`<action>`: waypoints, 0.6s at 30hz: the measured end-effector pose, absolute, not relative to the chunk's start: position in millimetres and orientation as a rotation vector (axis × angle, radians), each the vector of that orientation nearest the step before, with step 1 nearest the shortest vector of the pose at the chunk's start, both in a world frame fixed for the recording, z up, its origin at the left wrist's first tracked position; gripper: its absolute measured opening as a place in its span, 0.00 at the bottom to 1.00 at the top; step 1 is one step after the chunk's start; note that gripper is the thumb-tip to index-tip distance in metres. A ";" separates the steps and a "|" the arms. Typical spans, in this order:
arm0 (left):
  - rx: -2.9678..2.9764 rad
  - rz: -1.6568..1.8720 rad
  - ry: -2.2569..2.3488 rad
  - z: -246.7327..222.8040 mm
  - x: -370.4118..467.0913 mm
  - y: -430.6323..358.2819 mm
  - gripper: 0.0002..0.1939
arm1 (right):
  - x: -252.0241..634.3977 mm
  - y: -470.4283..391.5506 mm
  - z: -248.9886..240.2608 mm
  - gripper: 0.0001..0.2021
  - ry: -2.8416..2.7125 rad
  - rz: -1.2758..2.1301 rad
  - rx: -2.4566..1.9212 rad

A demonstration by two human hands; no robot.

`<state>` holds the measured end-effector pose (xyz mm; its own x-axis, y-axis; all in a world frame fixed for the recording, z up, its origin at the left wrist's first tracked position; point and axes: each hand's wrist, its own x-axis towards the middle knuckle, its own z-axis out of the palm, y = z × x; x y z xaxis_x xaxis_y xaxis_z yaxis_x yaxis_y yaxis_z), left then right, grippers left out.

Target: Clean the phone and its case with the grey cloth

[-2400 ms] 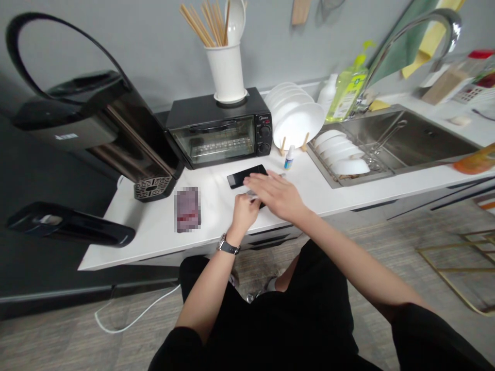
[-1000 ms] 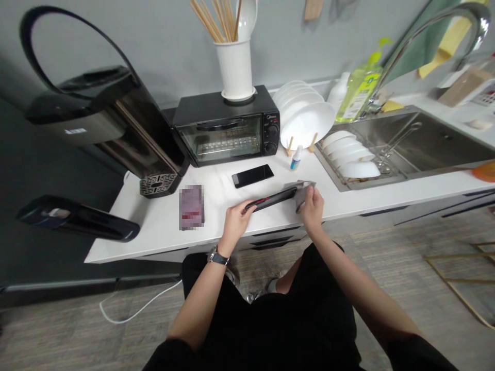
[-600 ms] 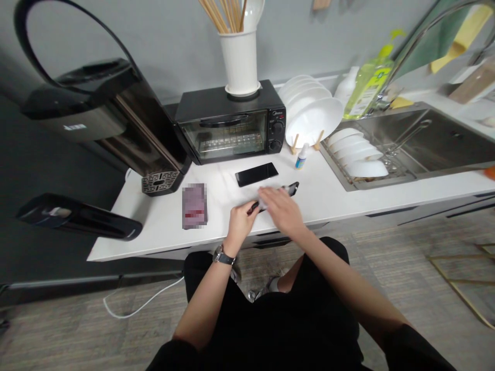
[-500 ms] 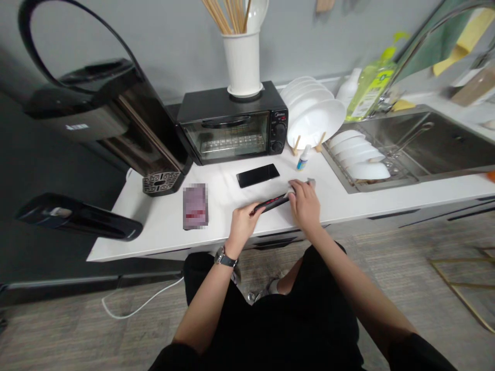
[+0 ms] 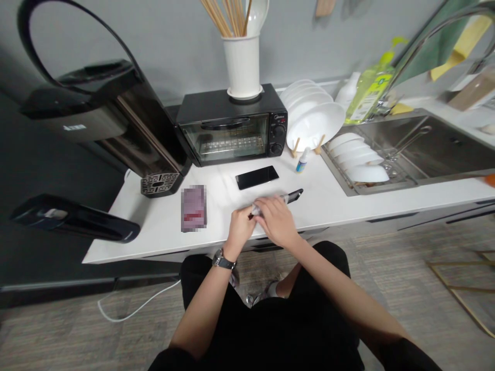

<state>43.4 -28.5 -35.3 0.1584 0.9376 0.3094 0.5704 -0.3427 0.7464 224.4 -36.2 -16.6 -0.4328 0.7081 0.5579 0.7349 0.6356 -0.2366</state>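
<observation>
My left hand (image 5: 240,226) grips the near-left end of a slim black object (image 5: 296,195) held just above the counter's front edge. Its kind is not clear, because my hands cover most of it. Over its left part lies my right hand (image 5: 276,219), fingers bent, pressing a crumpled white cloth or tissue (image 5: 256,209) against it. The right end of the object sticks out beyond my right fingers. A black smartphone (image 5: 257,177) lies flat behind my hands. Behind and to the right stands a small spray bottle (image 5: 302,160).
A toaster oven (image 5: 232,131) with a white utensil holder (image 5: 243,64) on top stands at the back. To the left are a black drinks machine (image 5: 116,118), a dark bottle (image 5: 77,219) and a blurred purple item (image 5: 194,208). White plates (image 5: 315,121) and a sink (image 5: 436,149) are right.
My right hand, with the white cloth, has slid left along the black object to near my left hand. The object's right end is now uncovered.
</observation>
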 end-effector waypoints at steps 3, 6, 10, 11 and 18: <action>1.984 1.040 1.428 -34.3 43.4 -28.7 0.11 | 230.3 -35.8 -15.8 0.23 -2.329 -0.076 -1.043; 1.964 1.066 1.377 -33.0 45.0 -29.2 0.09 | 238.6 -36.6 -14.6 0.26 -2.129 -0.121 -1.250; 1.969 1.066 1.350 -33.2 44.0 -28.4 0.10 | 226.8 -44.1 -14.6 0.34 -2.207 -0.049 -1.150; 1.974 1.061 1.356 -33.2 43.7 -28.3 0.10 | 226.1 -44.3 -14.5 0.35 -2.278 -0.042 -1.081; 1.956 1.072 1.348 -31.1 45.9 -29.6 0.10 | 239.7 -36.0 -14.9 0.32 -2.078 -0.108 -1.297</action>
